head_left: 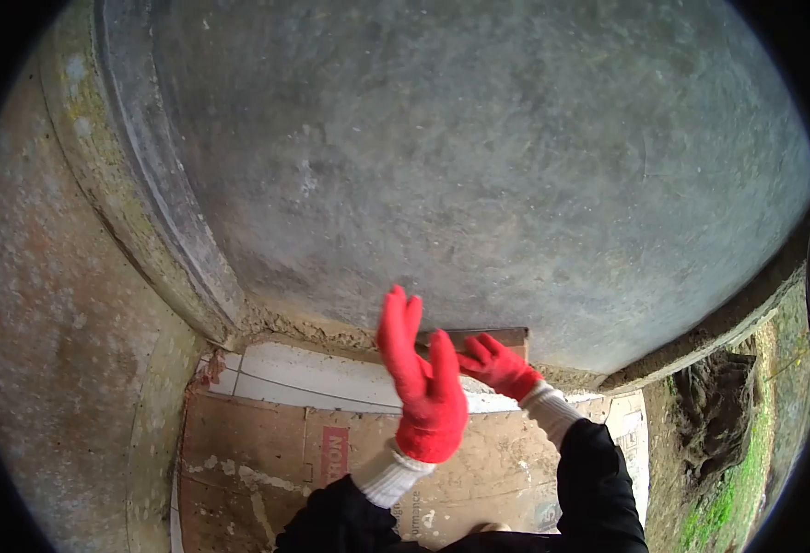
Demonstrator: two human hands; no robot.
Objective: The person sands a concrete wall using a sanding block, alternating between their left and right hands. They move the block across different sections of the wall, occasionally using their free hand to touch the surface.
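My left hand (423, 396), in a red-coated glove with a white knit cuff, is raised in front of the lower wall. Its fingers are stretched out and apart, with nothing in them. To its right, my right hand (502, 367) wears a matching glove and has its fingers closed around a plastering trowel (514, 340). The trowel's flat, rectangular blade lies close along the foot of the grey plastered wall (479, 166). My left hand hides the trowel's left end, and the handle is covered by my right glove.
Brown cardboard (258, 442) covers the floor below me, over white tiles (322, 376). Rough mortar (317, 332) runs along the wall's base. A mottled side wall (64, 286) stands at left. Dark crumpled material (714, 405) lies on the ground at right, by green growth (714, 507).
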